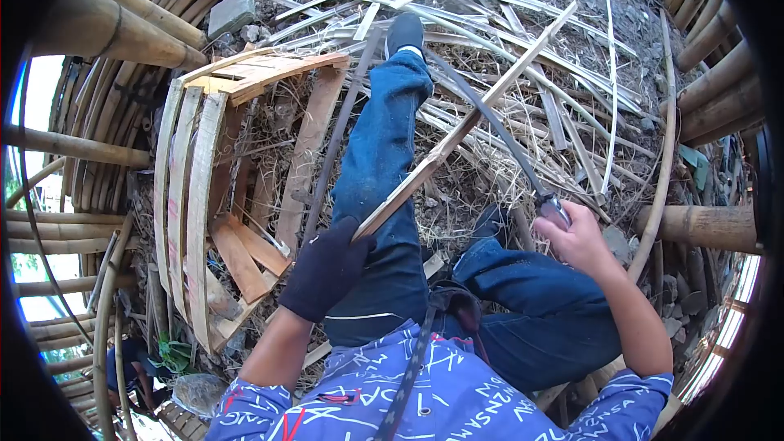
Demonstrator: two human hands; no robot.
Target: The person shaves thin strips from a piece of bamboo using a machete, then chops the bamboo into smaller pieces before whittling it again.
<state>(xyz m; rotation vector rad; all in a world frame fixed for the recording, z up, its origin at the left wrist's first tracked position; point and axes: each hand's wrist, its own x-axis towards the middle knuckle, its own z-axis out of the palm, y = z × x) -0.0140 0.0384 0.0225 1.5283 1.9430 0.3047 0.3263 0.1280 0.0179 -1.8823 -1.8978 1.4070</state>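
Note:
My left hand (325,268), in a dark glove, grips the near end of a long bamboo slat (469,122) that slants up and to the right over my outstretched left leg (380,155). My right hand (576,237), bare, holds the handle of a long curved blade (490,118). The blade runs up and to the left and crosses the slat near its middle. I sit on the ground in blue jeans and a blue patterned shirt, with my right knee bent.
A wooden pallet-like frame (204,196) lies to my left. Split bamboo strips (523,41) litter the ground ahead. Thick bamboo poles (122,28) ring the spot on the left, and more poles (710,224) on the right. A stone (231,12) sits at upper left.

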